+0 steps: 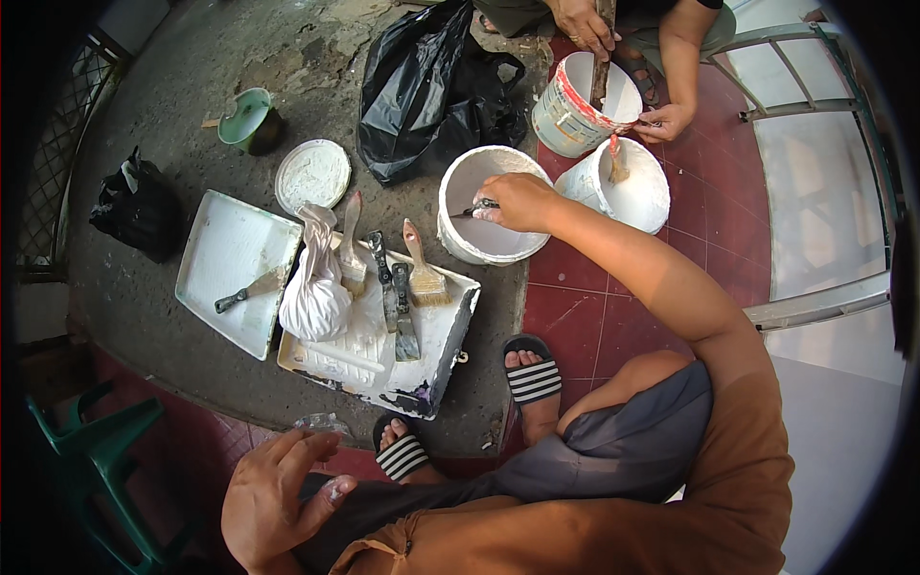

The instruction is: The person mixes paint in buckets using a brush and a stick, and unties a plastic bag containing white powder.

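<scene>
My right hand (517, 201) grips the black handle of a tool (484, 205), held inside a white bucket (460, 240) of white material; the tool's lower end is hidden. My left hand (283, 494) is raised over my left leg, fingers loosely bent and apart, holding nothing, with white smears on its thumb. Beside the bucket, a paint tray (446, 364) carries brushes (426, 287), scrapers (402, 326) and a white cloth bundle (311, 297). Left of it lies a second white tray (206, 249) with a scraper (235, 299). A white pail with a brush (647, 201) stands to the right.
A co-worker (676, 115) holds a stick over a red-rimmed bucket (565, 129). Black bags (417, 96), a green container (251, 129) and a white lid (311, 177) lie behind. A green chair (105, 431) is at left, metal railings (815, 307) at right.
</scene>
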A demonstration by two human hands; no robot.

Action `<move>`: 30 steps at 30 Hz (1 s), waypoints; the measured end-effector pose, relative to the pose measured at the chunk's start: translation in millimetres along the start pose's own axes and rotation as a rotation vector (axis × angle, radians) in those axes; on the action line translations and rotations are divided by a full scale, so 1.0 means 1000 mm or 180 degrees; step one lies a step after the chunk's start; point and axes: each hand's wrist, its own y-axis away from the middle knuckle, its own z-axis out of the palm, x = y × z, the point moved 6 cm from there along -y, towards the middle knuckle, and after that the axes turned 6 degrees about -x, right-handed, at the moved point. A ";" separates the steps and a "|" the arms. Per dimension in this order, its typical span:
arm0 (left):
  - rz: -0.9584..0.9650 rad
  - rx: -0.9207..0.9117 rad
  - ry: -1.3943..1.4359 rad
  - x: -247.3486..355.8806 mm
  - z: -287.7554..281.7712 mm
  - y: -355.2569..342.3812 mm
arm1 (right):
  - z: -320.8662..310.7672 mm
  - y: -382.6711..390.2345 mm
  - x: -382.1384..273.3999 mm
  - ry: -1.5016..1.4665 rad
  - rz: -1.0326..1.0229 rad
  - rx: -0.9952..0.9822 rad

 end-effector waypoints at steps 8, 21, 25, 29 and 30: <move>0.0079 -0.0047 0.0052 -0.002 -0.001 -0.002 | -0.014 0.016 0.024 0.0315 0.1291 -0.0752; -0.0010 -0.0025 0.0044 0.001 0.001 0.000 | 0.009 -0.005 0.019 -0.0482 0.0353 -0.0586; -0.0008 -0.0007 -0.0060 0.002 0.001 0.000 | 0.003 0.006 0.012 -0.0207 0.0539 -0.1044; 0.0012 -0.0023 -0.0022 0.003 0.000 -0.001 | -0.009 0.014 0.020 0.0207 0.1066 -0.1100; 0.0007 -0.0028 -0.0025 0.003 0.000 -0.001 | -0.012 0.015 0.023 0.0313 0.1220 -0.1003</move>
